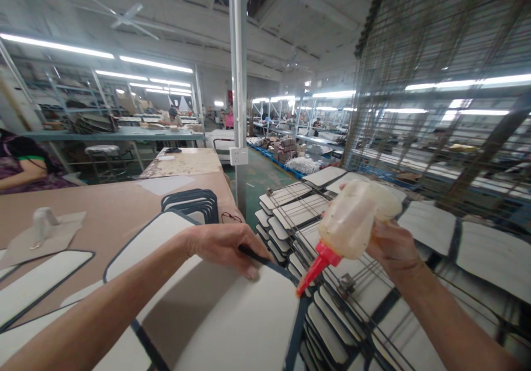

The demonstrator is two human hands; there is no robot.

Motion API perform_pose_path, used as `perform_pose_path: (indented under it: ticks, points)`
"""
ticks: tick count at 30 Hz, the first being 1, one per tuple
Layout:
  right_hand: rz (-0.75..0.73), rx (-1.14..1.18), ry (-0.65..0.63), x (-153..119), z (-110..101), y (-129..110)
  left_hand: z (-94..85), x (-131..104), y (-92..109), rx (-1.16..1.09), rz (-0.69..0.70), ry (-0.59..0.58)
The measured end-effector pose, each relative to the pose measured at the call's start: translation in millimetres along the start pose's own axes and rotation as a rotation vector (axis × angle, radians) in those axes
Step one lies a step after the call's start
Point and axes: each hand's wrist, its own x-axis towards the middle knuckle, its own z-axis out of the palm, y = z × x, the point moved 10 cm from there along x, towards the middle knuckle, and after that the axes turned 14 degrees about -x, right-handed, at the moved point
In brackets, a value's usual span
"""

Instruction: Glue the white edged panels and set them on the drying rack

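Observation:
My right hand (394, 244) is wrapped round a translucent squeeze bottle (346, 219) that is tipped nozzle down. Its red nozzle (315, 268) points at the dark edge of a white panel with rounded corners (232, 315); whether the tip touches is hard to tell. The far edge of that panel is pinched in my left hand (232, 246), thumb on the white face and fingers over the dark border. More white panels with dark edging (153, 238) lie under and beside it on the table.
Wire racks (286, 224) loaded with several layers of similar panels stand at the right. On the brown table (120, 199) are a stack of dark-edged pieces (193, 199), a handled tool (43, 227) and glasses (231, 218). A metal post (239, 183) rises beyond; another person (25, 163) is at far left.

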Motion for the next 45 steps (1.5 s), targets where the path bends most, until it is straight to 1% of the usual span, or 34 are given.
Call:
perform_pose_path:
  ticks: [3,7,10,13,15,17,20,23,28,32,36,39,41,45]
  points:
    - [-0.027,-0.001,0.079,-7.9,-8.9,-0.5,-11.5,-7.8,-6.3,0.004,0.011,0.069]
    - [-0.121,0.028,0.206,-20.5,-19.4,-3.2,-26.2,-17.4,-18.2,-0.046,0.008,0.185]
    - [-0.145,0.032,0.271,-27.0,-21.3,-0.7,-35.6,-23.3,-22.8,-0.113,0.034,0.282]
    - [-0.152,0.043,0.333,-31.7,-21.6,0.5,-41.3,-28.1,-27.1,-0.174,0.049,0.34]
    - [-0.147,0.046,0.338,-33.4,-19.7,1.5,-43.0,-30.7,-31.2,-0.218,0.043,0.356]
    - [-0.137,0.04,0.308,-34.3,-17.5,4.2,-44.2,-33.3,-35.9,-0.273,0.034,0.366]
    - [-0.13,0.032,0.275,-36.9,-19.1,10.0,-45.0,-36.6,-42.3,-0.346,0.018,0.372]
    - [-0.115,0.024,0.27,-40.6,-19.8,13.2,-48.0,-40.1,-46.7,-0.386,0.013,0.394]
    - [-0.061,0.031,0.265,-45.5,-6.7,8.8,-57.8,-49.4,-56.3,-0.473,0.017,0.482]
    - [-0.072,0.028,0.278,-48.0,-1.6,5.6,-67.1,-60.2,-65.1,-0.538,0.036,0.565]
    - [-0.131,0.004,0.308,-48.9,-4.1,3.6,-71.4,-66.0,-76.1,-0.582,0.053,0.568]
    - [-0.194,0.0,0.372,-51.3,-8.5,1.4,-76.5,-68.7,-85.6,-0.625,0.1,0.584]
    - [-0.238,-0.009,0.418,-54.6,-11.0,0.4,-80.4,-70.5,-92.9,-0.66,0.126,0.616]
    - [-0.307,-0.026,0.515,-64.6,-16.1,2.5,-86.4,-73.9,-102.6,-0.722,0.169,0.717]
